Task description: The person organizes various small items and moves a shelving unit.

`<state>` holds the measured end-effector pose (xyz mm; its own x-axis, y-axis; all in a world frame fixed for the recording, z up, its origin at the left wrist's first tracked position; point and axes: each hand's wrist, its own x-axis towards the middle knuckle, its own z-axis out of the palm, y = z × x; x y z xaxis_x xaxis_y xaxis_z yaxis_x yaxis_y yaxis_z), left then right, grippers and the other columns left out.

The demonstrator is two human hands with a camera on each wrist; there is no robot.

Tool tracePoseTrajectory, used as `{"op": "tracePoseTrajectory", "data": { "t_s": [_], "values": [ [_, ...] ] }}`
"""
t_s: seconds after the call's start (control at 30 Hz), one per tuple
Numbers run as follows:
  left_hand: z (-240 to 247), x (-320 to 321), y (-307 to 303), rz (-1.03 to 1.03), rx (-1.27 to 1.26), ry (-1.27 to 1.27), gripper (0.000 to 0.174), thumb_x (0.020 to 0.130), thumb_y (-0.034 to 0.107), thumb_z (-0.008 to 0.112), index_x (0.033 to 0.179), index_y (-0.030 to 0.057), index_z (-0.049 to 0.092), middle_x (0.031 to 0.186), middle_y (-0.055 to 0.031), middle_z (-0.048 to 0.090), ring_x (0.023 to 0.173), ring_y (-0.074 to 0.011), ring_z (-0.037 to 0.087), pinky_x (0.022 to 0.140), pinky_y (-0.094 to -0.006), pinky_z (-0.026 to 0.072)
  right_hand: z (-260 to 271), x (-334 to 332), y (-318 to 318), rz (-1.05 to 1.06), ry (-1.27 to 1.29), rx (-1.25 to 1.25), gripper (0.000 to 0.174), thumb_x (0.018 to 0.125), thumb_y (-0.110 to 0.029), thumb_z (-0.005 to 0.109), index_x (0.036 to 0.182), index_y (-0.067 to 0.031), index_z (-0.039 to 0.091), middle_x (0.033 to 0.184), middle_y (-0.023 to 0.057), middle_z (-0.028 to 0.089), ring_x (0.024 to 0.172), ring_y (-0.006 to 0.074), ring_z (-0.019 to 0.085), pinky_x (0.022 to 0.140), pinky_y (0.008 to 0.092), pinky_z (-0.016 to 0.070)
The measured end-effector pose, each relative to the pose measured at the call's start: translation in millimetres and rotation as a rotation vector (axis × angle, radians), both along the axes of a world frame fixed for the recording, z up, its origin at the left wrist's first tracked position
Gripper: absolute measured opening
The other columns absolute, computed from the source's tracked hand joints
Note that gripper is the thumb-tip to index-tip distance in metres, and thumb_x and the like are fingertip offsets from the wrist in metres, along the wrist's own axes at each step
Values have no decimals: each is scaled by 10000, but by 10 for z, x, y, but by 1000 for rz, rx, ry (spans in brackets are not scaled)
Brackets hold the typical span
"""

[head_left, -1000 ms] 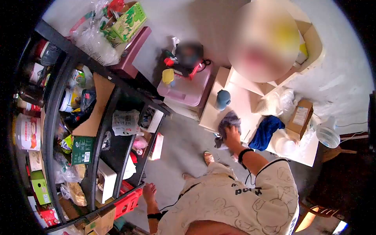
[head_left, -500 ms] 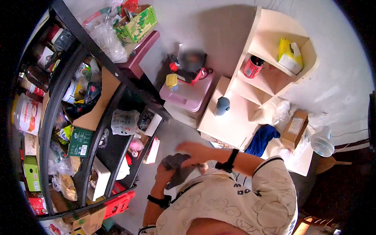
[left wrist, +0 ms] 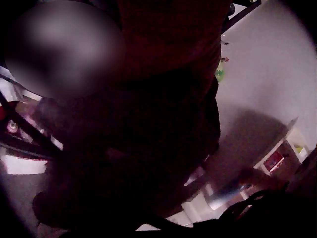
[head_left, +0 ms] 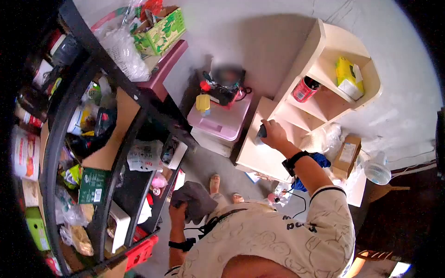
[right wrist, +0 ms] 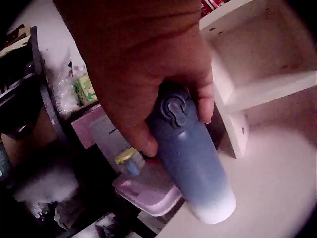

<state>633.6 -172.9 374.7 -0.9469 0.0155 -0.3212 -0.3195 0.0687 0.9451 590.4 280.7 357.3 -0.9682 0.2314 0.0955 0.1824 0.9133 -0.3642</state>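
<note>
My right hand (head_left: 277, 136) grips a blue-grey water bottle (right wrist: 194, 161) by its lid, thumb on one side and fingers on the other. The bottle fades to white at its base, and it is over the pale desk (head_left: 252, 155) in the head view. My left hand (head_left: 177, 214), low by my body, holds a bunched dark grey cloth (head_left: 197, 200). Dark cloth fills much of the left wrist view, hiding the fingers there.
Open cream shelves (head_left: 320, 60) rise from the desk's back, holding a red can (head_left: 305, 90) and a yellow packet (head_left: 348, 78). A dark blue cloth (head_left: 321, 160), a cardboard box (head_left: 346, 155) and a white fan (head_left: 378, 170) lie rightward. A crowded black rack (head_left: 155, 111) stands left.
My right hand went from the grey cloth on the desk to both hands holding it, then to the bottle. The cloth has left the desk and stays in my left hand.
</note>
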Motion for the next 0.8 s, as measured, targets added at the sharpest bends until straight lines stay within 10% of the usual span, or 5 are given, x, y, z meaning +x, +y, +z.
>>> {"op": "tracePoseTrajectory", "data": {
  "t_s": [0.33,0.6,0.8],
  "values": [
    [-76,-1392,-249,-179,-118,-35,488,657,29,654,1122,8,508,1055,-74,566,957,-196,531,851,-318,408,968,-1539,142,-268,-87,94,661,649,-254,698,1217,-109,394,1120,176,477,1039,352,501,856,413,451],
    [8,-2342,-263,-260,-86,33,457,668,59,662,1100,4,525,1025,-82,585,940,-207,552,842,-321,422,509,-2664,571,-551,-239,117,481,790,-99,512,1255,-97,386,1321,149,359,1179,399,380,978,448,359],
    [113,-2949,-215,-301,-284,20,452,661,51,666,1090,5,532,1013,-87,598,916,-204,564,832,-328,431,162,-3110,856,-650,-168,189,522,665,-197,637,1121,-24,451,1121,181,484,1059,341,474,882,414,419]
  ]
}}
